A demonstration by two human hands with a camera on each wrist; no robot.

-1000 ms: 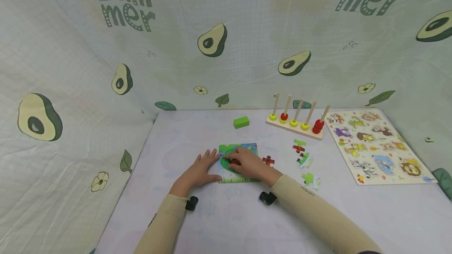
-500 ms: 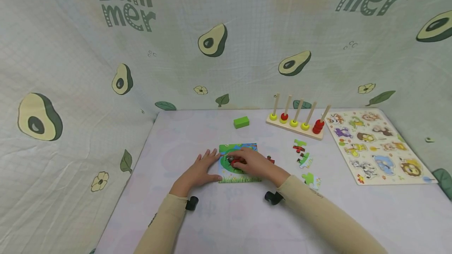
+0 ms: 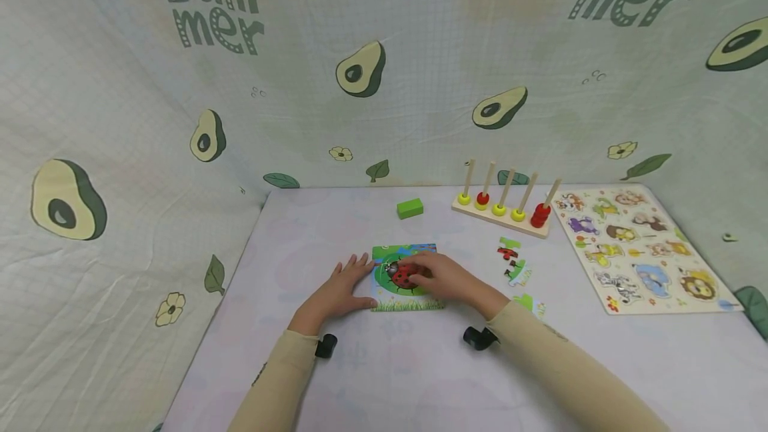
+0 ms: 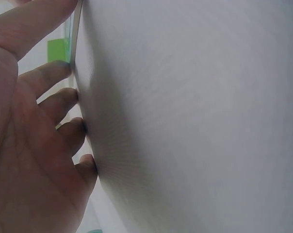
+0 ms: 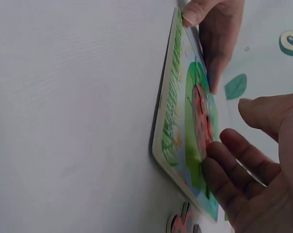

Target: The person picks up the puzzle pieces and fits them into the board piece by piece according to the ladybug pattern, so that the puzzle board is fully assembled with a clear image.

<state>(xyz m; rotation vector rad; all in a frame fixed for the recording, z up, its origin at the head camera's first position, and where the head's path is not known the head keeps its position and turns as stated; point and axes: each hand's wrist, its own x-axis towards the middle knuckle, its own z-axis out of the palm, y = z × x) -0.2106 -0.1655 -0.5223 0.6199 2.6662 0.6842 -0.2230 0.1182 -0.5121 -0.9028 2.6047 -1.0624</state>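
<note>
A square picture puzzle board (image 3: pixel 408 307) with a red, black-spotted ladybird (image 3: pixel 399 277) on a green leaf lies flat on the table. My left hand (image 3: pixel 341 290) rests at the board's left edge, fingers spread; the right wrist view shows its thumb at the board's corner. Over the right part of the ladybird is my right hand (image 3: pixel 447 277). In the right wrist view, its fingertips (image 5: pixel 214 162) touch the picture, while the thumb stands apart with nothing pinched. A red jigsaw piece (image 5: pixel 182 223) lies beside the board, hidden from the head view by the right hand.
Several loose jigsaw pieces (image 3: pixel 517 272) lie to the right of the board. Behind it are a green block (image 3: pixel 411 209) and a wooden peg stacker (image 3: pixel 498 217) with red and yellow beads. An animal puzzle board (image 3: pixel 648 252) lies at the far right.
The right hand has moved rightwards across the board, uncovering most of the ladybird and covering the red piece beside it. My left hand has stayed in place.
</note>
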